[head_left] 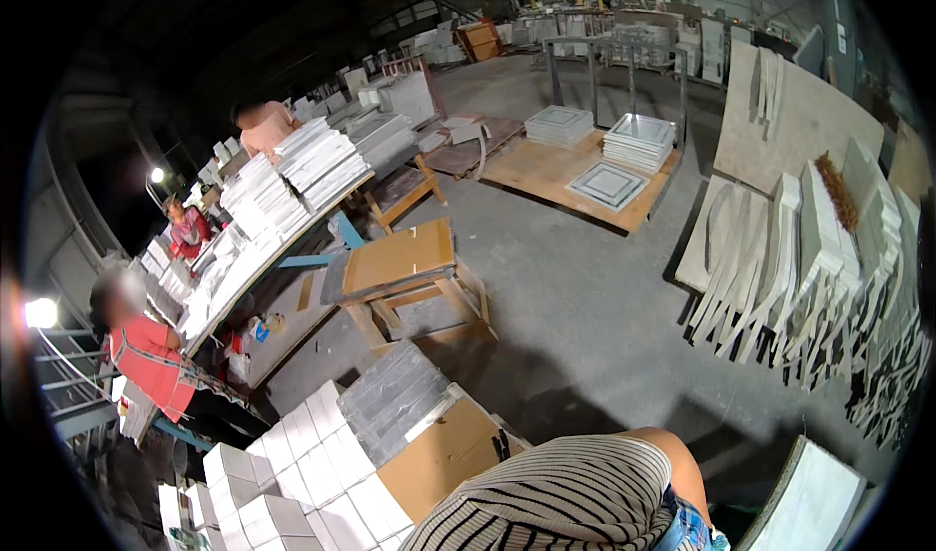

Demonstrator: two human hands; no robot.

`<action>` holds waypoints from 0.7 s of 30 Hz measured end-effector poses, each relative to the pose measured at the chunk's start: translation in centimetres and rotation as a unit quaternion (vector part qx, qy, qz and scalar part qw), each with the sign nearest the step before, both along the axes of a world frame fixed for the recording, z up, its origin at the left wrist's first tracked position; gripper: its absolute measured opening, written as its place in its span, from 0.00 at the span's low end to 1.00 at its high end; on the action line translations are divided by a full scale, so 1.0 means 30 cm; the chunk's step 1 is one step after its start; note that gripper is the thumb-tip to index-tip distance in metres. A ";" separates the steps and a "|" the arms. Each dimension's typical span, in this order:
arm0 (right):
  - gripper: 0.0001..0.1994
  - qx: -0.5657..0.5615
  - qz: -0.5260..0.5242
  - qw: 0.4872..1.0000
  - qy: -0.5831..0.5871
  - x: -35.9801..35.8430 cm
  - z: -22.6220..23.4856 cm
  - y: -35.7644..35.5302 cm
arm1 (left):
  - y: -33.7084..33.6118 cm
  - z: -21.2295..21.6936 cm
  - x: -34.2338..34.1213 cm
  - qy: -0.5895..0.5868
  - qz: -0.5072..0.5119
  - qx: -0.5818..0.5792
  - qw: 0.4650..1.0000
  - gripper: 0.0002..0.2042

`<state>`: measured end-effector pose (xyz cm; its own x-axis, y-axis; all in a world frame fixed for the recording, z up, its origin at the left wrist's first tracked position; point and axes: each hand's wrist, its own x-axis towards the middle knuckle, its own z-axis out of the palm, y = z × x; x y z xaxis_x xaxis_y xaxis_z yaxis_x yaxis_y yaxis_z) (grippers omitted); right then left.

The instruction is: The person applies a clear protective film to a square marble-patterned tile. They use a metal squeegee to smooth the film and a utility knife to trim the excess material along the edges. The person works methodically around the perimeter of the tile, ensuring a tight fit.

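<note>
Neither my left hand nor my right hand shows. At the lower edge a striped shirt (565, 488) fills the middle, with a bare upper arm (682, 468) and blue plaid cloth (685, 530) beside it; whose body this is I cannot tell. Left of the shirt lies a sheet of brown cardboard (434, 461), next to a grey, streaked block or stack (395, 402). Rows of white blocks or boxes (327, 458) stand beyond it. At the lower right a pale, marbled panel (804, 502) leans at a tilt.
A wooden stool (400, 258) stands ahead on the grey floor. Stacks of white slabs (317, 161) cover a long table at left, with several people nearby, one in a red top (151, 356). A low board (526, 166) bears framed tiles (609, 186). Pale strips (760, 288) hang at right.
</note>
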<state>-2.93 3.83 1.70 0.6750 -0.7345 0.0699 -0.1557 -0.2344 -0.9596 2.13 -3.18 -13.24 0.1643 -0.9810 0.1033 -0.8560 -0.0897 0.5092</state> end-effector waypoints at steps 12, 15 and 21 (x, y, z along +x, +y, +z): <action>0.20 0.028 0.047 0.998 -0.019 0.153 -0.012 0.042 | 0.161 0.069 0.154 0.042 0.083 0.006 0.996 0.13; 0.20 0.033 0.042 0.998 -0.022 0.176 -0.018 0.039 | 0.182 0.086 0.178 0.049 0.094 0.005 0.994 0.14; 0.20 0.046 0.010 0.999 -0.020 0.187 -0.026 0.024 | 0.212 0.101 0.189 0.060 0.108 0.005 0.992 0.14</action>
